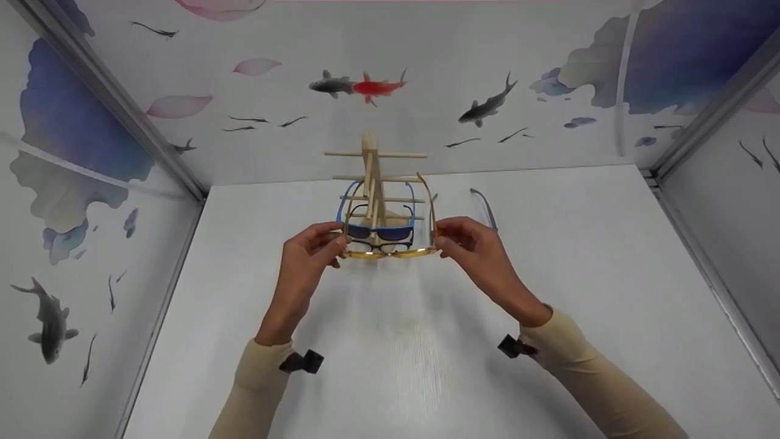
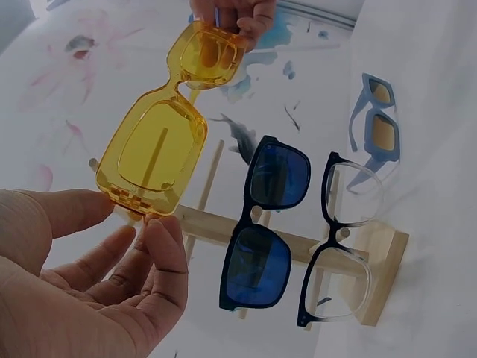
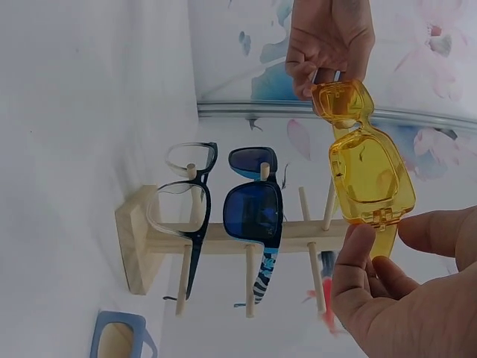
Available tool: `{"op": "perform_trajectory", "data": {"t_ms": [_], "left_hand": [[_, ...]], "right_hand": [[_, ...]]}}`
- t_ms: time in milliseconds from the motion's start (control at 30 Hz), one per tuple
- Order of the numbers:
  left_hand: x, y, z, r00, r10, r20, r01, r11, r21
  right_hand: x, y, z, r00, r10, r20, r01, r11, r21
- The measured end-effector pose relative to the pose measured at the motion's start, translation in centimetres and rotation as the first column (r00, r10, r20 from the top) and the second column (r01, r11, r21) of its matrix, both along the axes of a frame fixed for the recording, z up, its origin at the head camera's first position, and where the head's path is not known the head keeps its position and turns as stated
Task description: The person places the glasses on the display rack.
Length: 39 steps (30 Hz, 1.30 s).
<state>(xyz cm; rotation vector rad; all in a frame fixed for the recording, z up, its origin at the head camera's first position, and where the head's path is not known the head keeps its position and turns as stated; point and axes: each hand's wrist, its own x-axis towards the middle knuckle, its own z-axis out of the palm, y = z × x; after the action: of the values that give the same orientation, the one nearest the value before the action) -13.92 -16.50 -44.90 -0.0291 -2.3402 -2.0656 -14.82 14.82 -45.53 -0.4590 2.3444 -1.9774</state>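
Note:
Yellow see-through glasses (image 1: 417, 252) are held in front of the wooden display stand (image 1: 373, 171), temples spread toward it. My left hand (image 1: 308, 250) pinches one hinge corner between thumb and fingers, and my right hand (image 1: 478, 247) pinches the other. On the stand's lower pegs hang dark-lensed sunglasses (image 2: 257, 231) with blue temples. Below them hang clear-lensed glasses (image 2: 335, 250) with a frame fading from black to clear. In both wrist views the yellow glasses are higher up the stand than these two pairs. Whether they touch a peg, I cannot tell.
Grey-blue sunglasses (image 2: 381, 134) rest on the white table (image 1: 390, 366), right of the stand; my right hand partly hides them in the head view. The stand's upper pegs (image 1: 405, 155) stick out sideways. Walls with painted fish (image 1: 487, 107) enclose the table at the back and sides.

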Motion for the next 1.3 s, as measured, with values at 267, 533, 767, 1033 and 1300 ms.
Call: {"op": "perform_trajectory", "data": {"t_ms": [267,533,767,1033,1300], "left_hand": [[-0.5,-0.5,0.4,1.0,0.002,-0.017,-0.002,1.0,0.001],[-1.4,-1.2,0.7,1.0,0.011,-0.006,-0.011,1.0,-0.019],[-2.2,-1.6,0.9,1.0,-0.002,0.002,0.002,1.0,-0.02],[-2.9,-1.8,1.4,1.0,-0.013,0.011,0.014,0.999,-0.042],[-3.6,-2.1,1.6,1.0,-0.026,-0.008,0.026,0.999,-0.026]], "right_hand": [[-0.4,-0.5,0.1,1.0,0.004,-0.023,-0.004,1.0,-0.004],[-1.0,-1.2,0.2,1.0,0.011,-0.005,-0.011,1.0,-0.006],[-1.5,-1.4,0.6,1.0,0.021,0.014,-0.021,0.999,-0.024],[-1.9,-1.7,0.8,0.999,0.015,0.037,-0.014,0.999,-0.031],[-2.3,-2.0,0.8,0.999,0.014,0.039,-0.012,0.999,-0.046]]}}
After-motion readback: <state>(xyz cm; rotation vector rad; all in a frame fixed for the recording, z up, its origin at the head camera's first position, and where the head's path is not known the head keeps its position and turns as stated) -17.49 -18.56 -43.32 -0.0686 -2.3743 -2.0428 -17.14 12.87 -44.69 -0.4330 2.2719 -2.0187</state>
